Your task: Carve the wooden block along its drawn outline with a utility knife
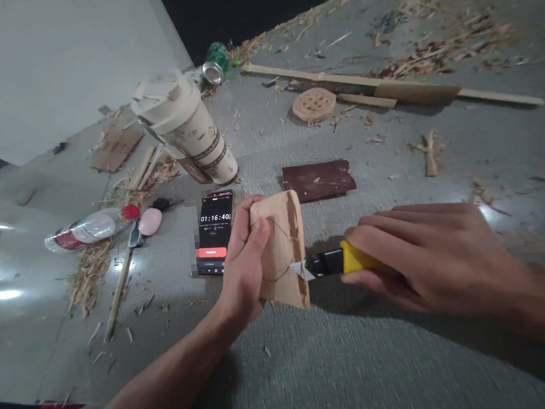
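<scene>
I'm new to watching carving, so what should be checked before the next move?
1. Left hand gripping the wood piece: ok.
2. Right hand around the yellow-and-black knife: ok.
3. Blade at the notch in the wood's edge: ok.
4. Left-hand fingers all clear of the blade: cannot tell, some are hidden behind the wood.
5. Phone away from the blade: ok.
6. Table free of scraps: not ok, shavings lie scattered.

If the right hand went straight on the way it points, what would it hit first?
The pale, flat wooden piece: the yellow-and-black knife in the right hand appears to meet its notched edge. The left hand seems next in line, though depth is unclear.
</scene>
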{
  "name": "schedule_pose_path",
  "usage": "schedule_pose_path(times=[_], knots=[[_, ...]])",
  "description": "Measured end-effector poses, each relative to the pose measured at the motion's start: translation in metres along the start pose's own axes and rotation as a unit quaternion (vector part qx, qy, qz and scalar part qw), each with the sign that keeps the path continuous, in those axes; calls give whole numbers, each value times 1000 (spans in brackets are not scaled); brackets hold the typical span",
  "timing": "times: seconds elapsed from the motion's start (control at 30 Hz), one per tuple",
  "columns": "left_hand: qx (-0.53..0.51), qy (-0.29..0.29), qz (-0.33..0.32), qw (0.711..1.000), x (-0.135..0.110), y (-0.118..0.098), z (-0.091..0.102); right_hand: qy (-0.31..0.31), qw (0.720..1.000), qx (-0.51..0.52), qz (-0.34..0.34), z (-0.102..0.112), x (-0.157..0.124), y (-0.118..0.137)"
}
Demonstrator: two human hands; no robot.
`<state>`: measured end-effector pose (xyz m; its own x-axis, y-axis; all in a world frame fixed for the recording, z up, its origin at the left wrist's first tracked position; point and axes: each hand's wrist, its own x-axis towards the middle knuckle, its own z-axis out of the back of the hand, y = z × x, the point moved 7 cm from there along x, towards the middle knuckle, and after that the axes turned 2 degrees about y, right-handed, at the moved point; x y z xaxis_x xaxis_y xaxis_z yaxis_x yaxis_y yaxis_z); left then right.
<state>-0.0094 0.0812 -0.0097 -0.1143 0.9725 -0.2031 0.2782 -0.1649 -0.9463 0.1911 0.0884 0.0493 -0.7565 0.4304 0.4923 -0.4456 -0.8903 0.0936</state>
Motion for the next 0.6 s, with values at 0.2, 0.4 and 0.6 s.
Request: schedule_pose_path(times=[0.2, 0.4, 0.6], knots=[[0, 13, 12, 1000, 1, 1, 0, 4, 1000, -7, -4, -1, 0, 7], [113, 65, -34, 991, -18, -1, -7, -19, 980, -81, -183, 13, -6, -61], [105, 16, -12, 994, -15, -1, -4, -15, 961, -35, -273, 10, -12, -97]])
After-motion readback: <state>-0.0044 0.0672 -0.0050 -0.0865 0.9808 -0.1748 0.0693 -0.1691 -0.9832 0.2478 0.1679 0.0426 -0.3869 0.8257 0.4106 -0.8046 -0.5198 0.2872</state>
